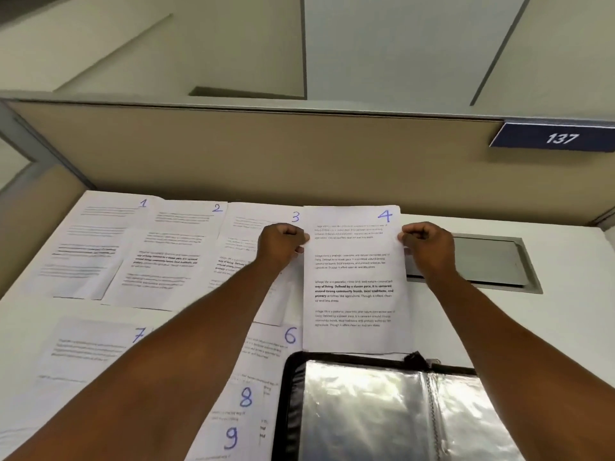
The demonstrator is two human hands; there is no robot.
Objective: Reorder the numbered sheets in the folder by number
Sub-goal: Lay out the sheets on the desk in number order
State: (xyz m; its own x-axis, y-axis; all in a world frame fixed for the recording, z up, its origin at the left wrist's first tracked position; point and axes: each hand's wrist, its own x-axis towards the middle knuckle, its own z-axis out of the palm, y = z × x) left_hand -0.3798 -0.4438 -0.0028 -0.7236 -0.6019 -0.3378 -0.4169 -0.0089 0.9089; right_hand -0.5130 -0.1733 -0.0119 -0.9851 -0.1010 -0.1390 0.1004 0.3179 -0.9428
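Head view: both hands (354,242) pinch sheet 4 (354,294) (beside sheet 3 (246,224)).

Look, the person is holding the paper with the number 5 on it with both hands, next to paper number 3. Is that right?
Not quite. The head view shows the sheet in both hands has a blue 4 in its top corner, not a 5. The left hand and the right hand pinch its two side edges, and it is next to sheet 3, as you said.
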